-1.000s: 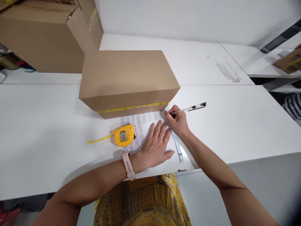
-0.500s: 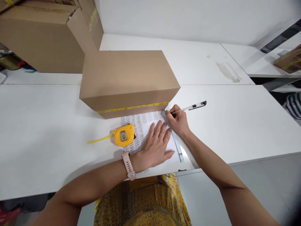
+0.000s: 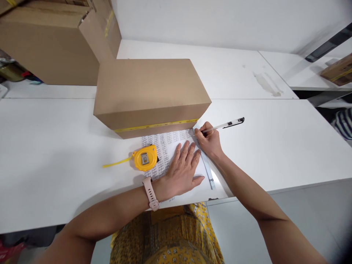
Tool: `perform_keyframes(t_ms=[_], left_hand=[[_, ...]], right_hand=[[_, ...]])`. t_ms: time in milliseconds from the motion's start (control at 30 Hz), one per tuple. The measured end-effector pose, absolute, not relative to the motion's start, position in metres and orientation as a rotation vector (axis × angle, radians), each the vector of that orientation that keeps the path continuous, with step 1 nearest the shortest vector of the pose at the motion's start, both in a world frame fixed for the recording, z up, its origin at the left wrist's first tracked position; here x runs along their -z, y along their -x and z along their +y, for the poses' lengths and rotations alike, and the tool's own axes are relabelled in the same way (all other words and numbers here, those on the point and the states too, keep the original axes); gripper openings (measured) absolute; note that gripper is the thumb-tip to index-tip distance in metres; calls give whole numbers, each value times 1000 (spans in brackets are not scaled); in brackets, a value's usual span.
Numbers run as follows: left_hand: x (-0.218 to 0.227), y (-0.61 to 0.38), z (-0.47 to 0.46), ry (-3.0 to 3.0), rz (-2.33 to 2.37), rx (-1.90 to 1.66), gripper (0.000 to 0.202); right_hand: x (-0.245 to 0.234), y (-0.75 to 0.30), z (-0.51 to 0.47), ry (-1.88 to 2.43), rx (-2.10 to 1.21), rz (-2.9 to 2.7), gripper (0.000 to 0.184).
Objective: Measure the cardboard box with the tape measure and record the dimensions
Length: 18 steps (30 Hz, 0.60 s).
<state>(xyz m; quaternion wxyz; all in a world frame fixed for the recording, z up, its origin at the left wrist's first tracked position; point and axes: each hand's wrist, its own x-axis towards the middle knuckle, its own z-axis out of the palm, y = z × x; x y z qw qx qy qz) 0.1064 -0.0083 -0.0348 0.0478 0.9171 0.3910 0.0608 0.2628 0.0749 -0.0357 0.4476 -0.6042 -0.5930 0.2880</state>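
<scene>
My left hand (image 3: 183, 168) lies flat and open on a printed paper sheet (image 3: 165, 146) at the table's front edge. My right hand (image 3: 209, 141) is closed round a clear pen (image 3: 224, 126) with a black cap, its tip at the sheet's upper right corner. A brown cardboard box (image 3: 150, 93) with a yellow tape line stands just behind the sheet. A yellow tape measure (image 3: 145, 157) rests on the sheet's left side, its blade pulled out to the left. A metal ruler (image 3: 207, 170) lies along the sheet's right edge, under my right wrist.
A larger cardboard box (image 3: 55, 36) stands at the back left of the white table (image 3: 275, 143). At the far right edge a striped sleeve (image 3: 343, 123) of another person and a box (image 3: 339, 69) on a neighbouring surface show.
The pen's rear end has shifted slightly to the right as my right hand writes. My left hand and the box have stayed put.
</scene>
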Motion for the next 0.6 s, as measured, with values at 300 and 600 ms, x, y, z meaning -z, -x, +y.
perform_keyframes(t_ms=[300, 600], left_hand=[[36, -104, -10, -2816, 1176, -198, 84], [37, -104, -3, -2780, 1156, -164, 80]], right_hand=[[39, -292, 87, 1461, -312, -1418, 19], [64, -332, 104, 1657, -5, -1877, 52]])
